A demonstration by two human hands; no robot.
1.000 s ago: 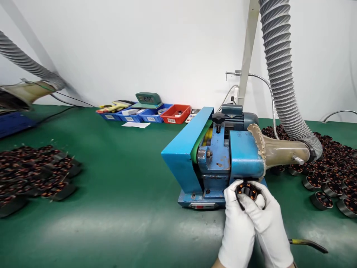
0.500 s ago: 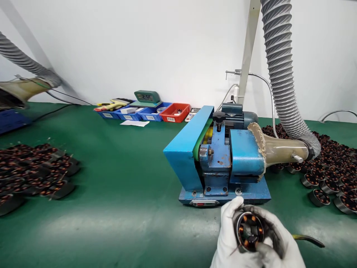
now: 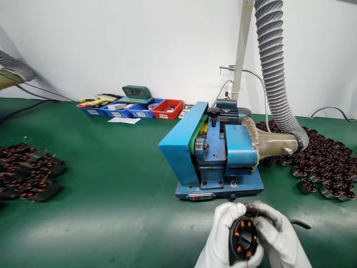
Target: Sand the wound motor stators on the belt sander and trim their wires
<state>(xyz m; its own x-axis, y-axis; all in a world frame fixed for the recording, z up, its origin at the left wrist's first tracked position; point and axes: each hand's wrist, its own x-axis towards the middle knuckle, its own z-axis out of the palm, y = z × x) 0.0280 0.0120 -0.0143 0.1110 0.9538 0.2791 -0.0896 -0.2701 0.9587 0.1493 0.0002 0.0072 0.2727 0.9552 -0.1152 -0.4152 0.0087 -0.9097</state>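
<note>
Low at the right of the head view, a motor stator [image 3: 243, 239], a dark ring with copper windings inside, is held with its round opening turned towards me. My left hand [image 3: 219, 236], in a white glove, wraps around its left and lower sides. My right hand [image 3: 280, 234], gloved in white with blackened fingertips, has bent fingers at the stator's upper right edge. A thin wire seems to show near those fingertips. Just beyond both hands is a blue belt grinding machine [image 3: 185, 145] with a green belt.
Many stators [image 3: 330, 186] crowd the bench on the right; another group [image 3: 30, 171] lies at the left. A ribbed grey hose [image 3: 275, 56] joins the machine's right side. Along the wall stand blue bins [image 3: 142, 112], a red bin [image 3: 169, 108] and a digital clock [image 3: 136, 92].
The stator has turned in my hands and sits slightly lower. My right fingers have moved from its lower rim to its upper right edge. The view has shifted right.
</note>
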